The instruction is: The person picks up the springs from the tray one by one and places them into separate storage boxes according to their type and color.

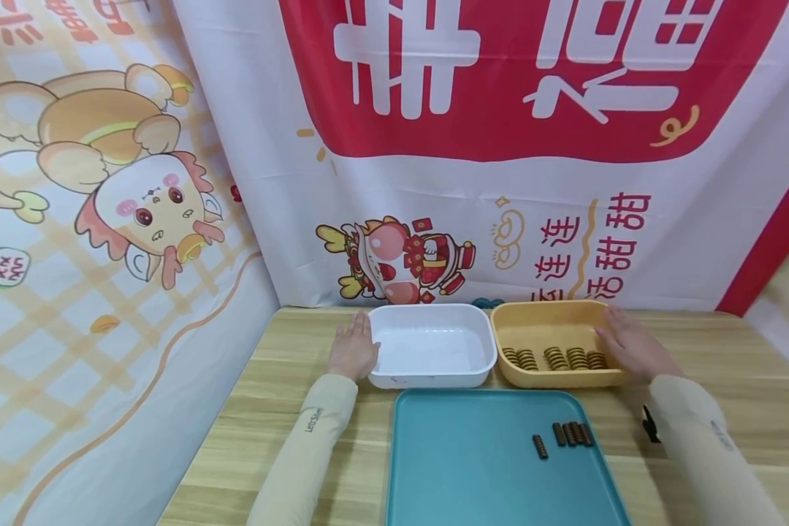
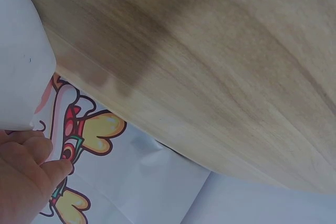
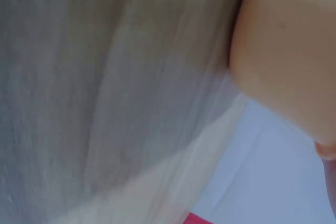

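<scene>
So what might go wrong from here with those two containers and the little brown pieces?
If the yellow container is jolted, the small ridged pieces inside might slide together or tip. The white container sits right beside it, so pushing either could nudge the other. The teal tray lies close in front; a container pulled forward might bump it and scatter the dark brown pieces there.

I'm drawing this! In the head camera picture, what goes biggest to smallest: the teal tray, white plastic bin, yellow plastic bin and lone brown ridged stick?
Largest to smallest:
1. Teal tray, even cut off by the picture's edge
2. White plastic bin and yellow plastic bin: too alike to rank
3. Lone brown ridged stick
</scene>
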A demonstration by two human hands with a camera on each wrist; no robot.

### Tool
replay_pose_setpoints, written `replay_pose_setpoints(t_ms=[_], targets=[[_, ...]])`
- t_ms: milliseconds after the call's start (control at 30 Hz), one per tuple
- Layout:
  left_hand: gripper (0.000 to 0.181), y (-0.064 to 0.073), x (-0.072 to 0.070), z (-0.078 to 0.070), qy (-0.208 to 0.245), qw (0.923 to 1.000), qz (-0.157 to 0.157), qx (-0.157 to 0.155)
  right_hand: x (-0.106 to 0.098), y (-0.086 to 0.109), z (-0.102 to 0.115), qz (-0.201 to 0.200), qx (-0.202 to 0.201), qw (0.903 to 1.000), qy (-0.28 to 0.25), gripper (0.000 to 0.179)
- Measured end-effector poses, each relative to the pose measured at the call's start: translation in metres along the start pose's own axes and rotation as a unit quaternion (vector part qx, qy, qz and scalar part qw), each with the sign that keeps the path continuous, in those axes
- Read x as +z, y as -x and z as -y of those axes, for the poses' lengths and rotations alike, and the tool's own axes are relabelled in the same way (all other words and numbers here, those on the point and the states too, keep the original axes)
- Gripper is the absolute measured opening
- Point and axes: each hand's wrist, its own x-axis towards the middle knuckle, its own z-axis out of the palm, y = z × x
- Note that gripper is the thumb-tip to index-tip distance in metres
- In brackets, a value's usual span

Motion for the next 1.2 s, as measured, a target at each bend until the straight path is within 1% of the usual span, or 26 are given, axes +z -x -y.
replay_pose_setpoints(t_ms=[100,267,367,633,767,933,1033,1100,1200], targets=[[0.064,0.000,0.000,-0.001,-0.001,1.0000,0.000,-0.001,0.000,0.002,-0.001,-0.002,0.009,0.9999,0.010,0.066],[0.064,-0.001,0.000,-0.004,0.006,1.0000,-0.004,0.002,0.003,0.005,-0.003,-0.005,0.029,0.9995,0.006,0.071],[0.065,-0.002,0.001,-0.005,0.002,1.0000,0.000,0.004,0.005,0.006,-0.004,0.000,0.040,0.9992,0.010,0.074],[0.066,-0.007,0.001,-0.007,-0.004,0.9999,-0.006,0.010,0.007,0.007,-0.008,-0.002,0.050,0.9986,0.016,0.075],[0.065,-0.008,0.003,-0.004,-0.011,0.9996,-0.008,0.023,0.008,0.007,-0.007,-0.003,0.050,0.9985,0.020,0.074],[0.064,-0.005,0.003,0.003,-0.028,0.9981,-0.031,0.045,0.010,0.006,-0.004,-0.004,0.051,0.9986,0.014,0.074],[0.063,-0.002,0.000,0.005,-0.015,0.9968,-0.047,0.063,0.011,0.005,-0.003,-0.002,0.050,0.9987,0.014,0.075],[0.061,0.000,-0.001,0.006,0.010,0.9960,-0.051,0.073,0.011,0.004,-0.003,-0.001,0.049,0.9987,0.016,0.075],[0.058,0.003,-0.003,0.006,0.057,0.9935,-0.060,0.078,0.010,0.003,-0.004,-0.006,0.046,0.9987,0.022,0.074]])
